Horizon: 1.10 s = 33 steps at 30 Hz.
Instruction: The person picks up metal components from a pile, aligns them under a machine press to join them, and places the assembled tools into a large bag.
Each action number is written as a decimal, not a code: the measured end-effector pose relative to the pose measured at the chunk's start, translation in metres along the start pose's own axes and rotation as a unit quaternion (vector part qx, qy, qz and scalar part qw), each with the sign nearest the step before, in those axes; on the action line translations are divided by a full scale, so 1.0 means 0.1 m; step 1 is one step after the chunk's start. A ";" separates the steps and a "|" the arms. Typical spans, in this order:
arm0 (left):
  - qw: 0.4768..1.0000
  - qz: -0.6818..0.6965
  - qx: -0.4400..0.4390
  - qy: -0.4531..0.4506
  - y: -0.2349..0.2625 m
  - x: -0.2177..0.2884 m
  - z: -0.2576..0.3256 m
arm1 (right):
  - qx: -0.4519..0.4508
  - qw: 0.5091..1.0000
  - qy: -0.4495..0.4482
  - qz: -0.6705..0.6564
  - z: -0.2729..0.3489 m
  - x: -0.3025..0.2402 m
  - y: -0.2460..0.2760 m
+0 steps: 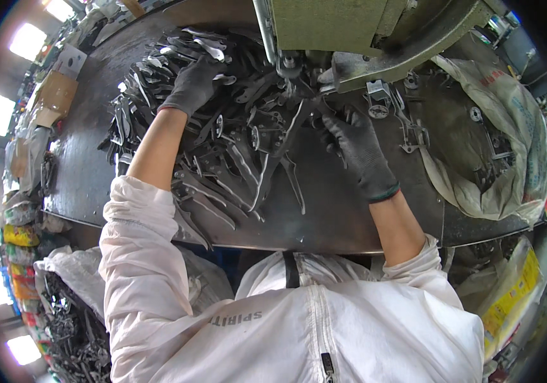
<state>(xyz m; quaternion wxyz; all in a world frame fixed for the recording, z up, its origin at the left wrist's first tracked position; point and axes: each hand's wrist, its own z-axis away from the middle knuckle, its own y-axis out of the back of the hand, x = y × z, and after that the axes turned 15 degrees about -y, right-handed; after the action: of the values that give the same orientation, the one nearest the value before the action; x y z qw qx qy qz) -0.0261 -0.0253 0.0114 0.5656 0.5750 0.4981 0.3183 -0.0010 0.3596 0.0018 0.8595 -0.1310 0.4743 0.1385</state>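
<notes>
reaching into the pile of metal handles [138, 89] on the bench [343, 223], the left hand [197, 83] curled its fingers; whether they gripped a piece i could not tell. the right hand [355, 142] bent beside a jointed metal tool [294, 127] under the press head [289, 64], its grip unclear. picking seemed the step; next likely called for lifting one handle free without snagging others.
</notes>
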 end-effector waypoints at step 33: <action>0.815 0.578 -0.030 0.018 0.27 2.43 0.17 | 0.051 0.370 0.373 0.850 -0.46 -0.66 2.23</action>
<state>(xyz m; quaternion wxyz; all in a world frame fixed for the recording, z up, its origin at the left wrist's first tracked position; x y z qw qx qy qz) 0.0683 0.1996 -0.0131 0.2853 0.7341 0.0738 0.6118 -0.1508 0.5428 0.0133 0.0300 0.3466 0.6141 0.7084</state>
